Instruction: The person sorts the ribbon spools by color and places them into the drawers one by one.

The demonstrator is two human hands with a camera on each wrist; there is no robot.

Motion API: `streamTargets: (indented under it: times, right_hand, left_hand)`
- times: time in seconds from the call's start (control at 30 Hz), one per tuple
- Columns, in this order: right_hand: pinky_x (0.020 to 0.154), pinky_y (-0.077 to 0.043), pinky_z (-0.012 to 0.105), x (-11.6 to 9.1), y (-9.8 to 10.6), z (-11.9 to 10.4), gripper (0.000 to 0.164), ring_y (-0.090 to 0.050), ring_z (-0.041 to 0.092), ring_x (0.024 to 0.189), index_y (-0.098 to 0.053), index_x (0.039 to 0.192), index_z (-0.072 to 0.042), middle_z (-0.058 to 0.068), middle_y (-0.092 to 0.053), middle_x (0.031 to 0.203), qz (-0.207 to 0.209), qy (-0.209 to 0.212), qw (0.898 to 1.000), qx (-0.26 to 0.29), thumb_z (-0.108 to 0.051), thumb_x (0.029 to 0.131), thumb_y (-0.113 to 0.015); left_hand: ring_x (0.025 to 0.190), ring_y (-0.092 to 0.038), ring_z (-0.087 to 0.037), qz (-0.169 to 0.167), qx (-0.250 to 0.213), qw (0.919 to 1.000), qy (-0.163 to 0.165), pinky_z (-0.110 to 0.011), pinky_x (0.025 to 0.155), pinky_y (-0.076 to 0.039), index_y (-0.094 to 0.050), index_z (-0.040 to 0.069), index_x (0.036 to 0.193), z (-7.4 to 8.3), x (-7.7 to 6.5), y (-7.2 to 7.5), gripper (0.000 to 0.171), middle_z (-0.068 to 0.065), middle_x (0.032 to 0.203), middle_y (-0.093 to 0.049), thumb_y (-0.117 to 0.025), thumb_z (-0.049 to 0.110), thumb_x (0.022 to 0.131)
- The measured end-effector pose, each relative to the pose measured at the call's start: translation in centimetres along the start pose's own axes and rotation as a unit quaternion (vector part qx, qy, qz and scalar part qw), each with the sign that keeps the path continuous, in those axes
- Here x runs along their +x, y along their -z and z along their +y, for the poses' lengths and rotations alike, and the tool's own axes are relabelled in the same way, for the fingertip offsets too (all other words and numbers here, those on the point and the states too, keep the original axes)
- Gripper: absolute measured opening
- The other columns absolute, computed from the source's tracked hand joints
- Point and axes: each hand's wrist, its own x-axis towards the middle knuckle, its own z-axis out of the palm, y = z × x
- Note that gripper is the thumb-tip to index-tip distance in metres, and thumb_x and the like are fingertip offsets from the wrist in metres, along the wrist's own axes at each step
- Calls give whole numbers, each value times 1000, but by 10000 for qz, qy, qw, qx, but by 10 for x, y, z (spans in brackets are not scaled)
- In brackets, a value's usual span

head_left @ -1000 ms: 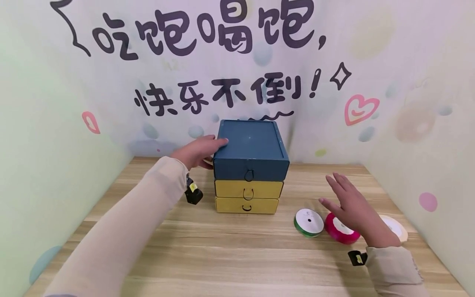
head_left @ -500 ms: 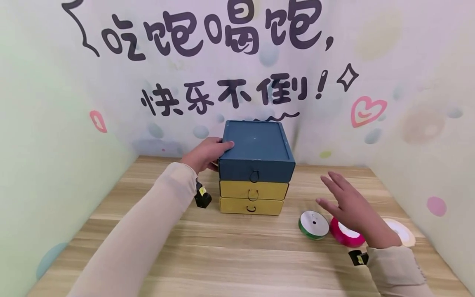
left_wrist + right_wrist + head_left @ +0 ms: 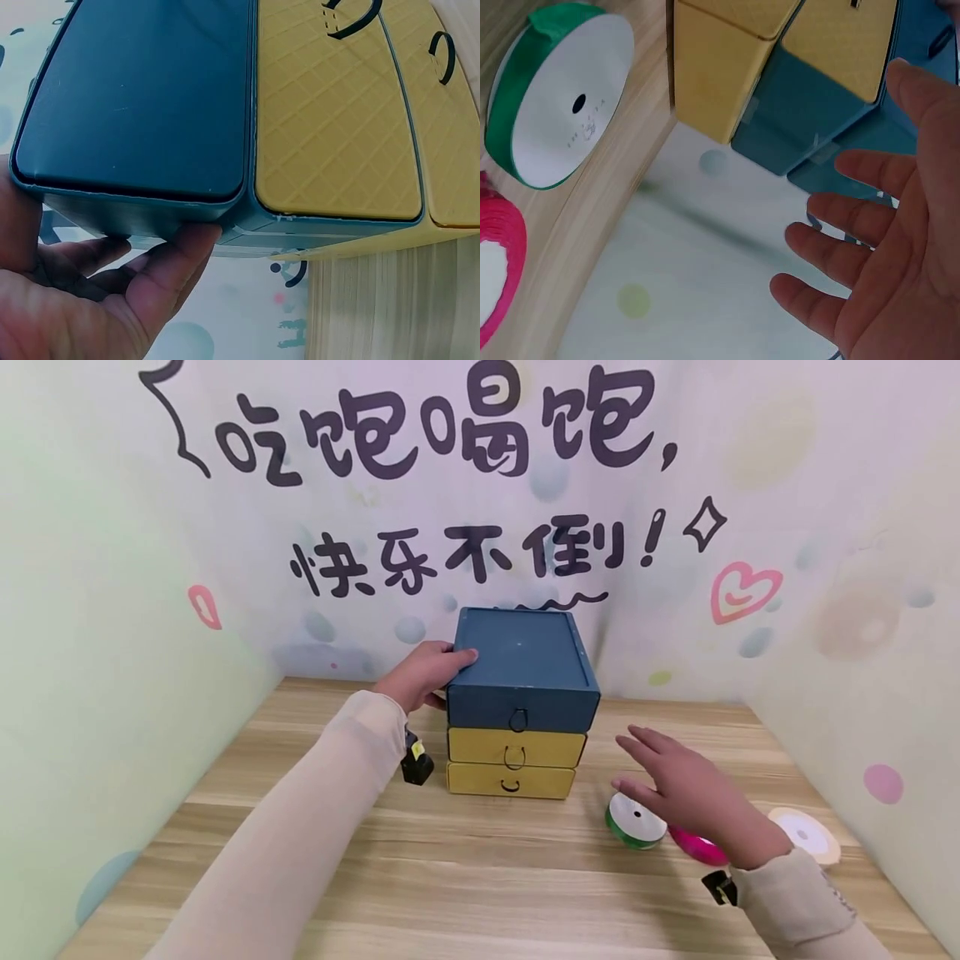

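Observation:
A stack of small drawers (image 3: 521, 702) stands at the back middle of the table, with a blue one on top and two yellow fronts below. Each front has a dark loop pull. My left hand (image 3: 422, 677) holds the stack's upper left edge, thumb on the blue top and fingers against the side; the left wrist view shows the bent fingers (image 3: 169, 274) touching that side. My right hand (image 3: 693, 789), fingers spread and holding nothing, hovers above a green ribbon spool (image 3: 636, 822) and a pink ribbon spool (image 3: 701, 845), partly covering both.
A pale cream ribbon spool (image 3: 804, 835) lies at the right, beyond my right wrist. The wooden table (image 3: 465, 877) meets a wall (image 3: 360, 635) printed with large dark characters right behind the drawers. Side walls close in left and right.
My right hand has moved left and now hangs partly over the green spool. The left hand stays on the drawer stack. The whole view has shifted slightly.

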Motion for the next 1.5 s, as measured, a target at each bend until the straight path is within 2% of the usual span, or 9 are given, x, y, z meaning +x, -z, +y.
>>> streamTargets:
  times: [0.23,0.5,0.63,0.73,0.97,1.13,1.2,1.37,1.5]
  right_hand:
    - [98,-45,57,2,7,-17,67,-49,42,129,-55,141,-5,21,-49,144,-249,365,9989,-151,-54,96,-59]
    - [95,-48,53,7,13,-25,64,-54,38,125,-57,138,-5,19,-54,140,-412,787,9957,-258,-51,95,-62]
    - [100,-45,53,12,18,-32,68,-51,34,129,-55,141,-8,12,-53,142,-698,747,9935,495,-59,96,-55]
    - [103,-43,52,17,20,-41,67,-48,29,132,-52,143,-9,5,-52,144,-813,690,9848,1369,-57,97,-54]
    - [98,-49,48,31,23,-55,53,-52,28,129,-52,143,-7,9,-55,141,-764,724,9516,2887,-39,102,-57]
    - [100,-48,46,40,19,-57,44,-53,31,127,-54,140,-4,13,-57,137,-751,416,9229,3753,-30,105,-53]
    - [100,-47,45,43,17,-57,43,-52,33,127,-54,139,-3,15,-57,137,-791,242,9063,4145,-30,106,-50]
    - [103,-45,45,50,11,-58,53,-50,33,131,-52,141,-1,18,-54,141,-1019,-68,8525,5126,-40,108,-40]
    - [105,-43,44,57,2,-63,61,-47,34,133,-50,143,-2,16,-51,143,-1257,-286,8167,5625,-50,106,-37]
  left_hand:
    - [126,-52,-33,-9,-8,10000,-32,-51,96,-49,-28,10,157,1,1,0,70,-14,147,-46,-55,44,101]
    - [126,-52,-33,21,65,10000,-49,-51,95,-49,-30,10,156,1,3,-2,70,-14,146,-47,-55,45,101]
    - [126,-52,-33,41,8,10000,-34,-51,96,-49,-30,10,156,0,3,-1,71,-15,146,-47,-56,45,100]
    - [124,-53,-33,71,-39,10000,-24,-51,96,-49,-30,10,156,0,2,0,71,-14,145,-48,-57,45,100]
    - [126,-52,-33,120,-103,9999,13,-52,97,-48,-31,10,155,-2,1,0,70,-15,147,-47,-57,45,100]
    - [125,-52,-33,156,-54,9999,38,-51,96,-49,-32,10,155,-4,2,0,70,-15,146,-47,-57,45,100]
    - [124,-53,-33,161,-24,9999,31,-51,96,-49,-33,10,155,-4,2,-1,70,-14,146,-47,-57,46,100]
    - [125,-52,-33,184,2,9998,4,-51,96,-49,-33,9,155,-3,2,0,71,-15,146,-47,-57,46,100]
    - [126,-52,-34,195,8,9998,-7,-52,96,-49,-32,9,155,-2,2,0,71,-15,147,-46,-57,46,100]
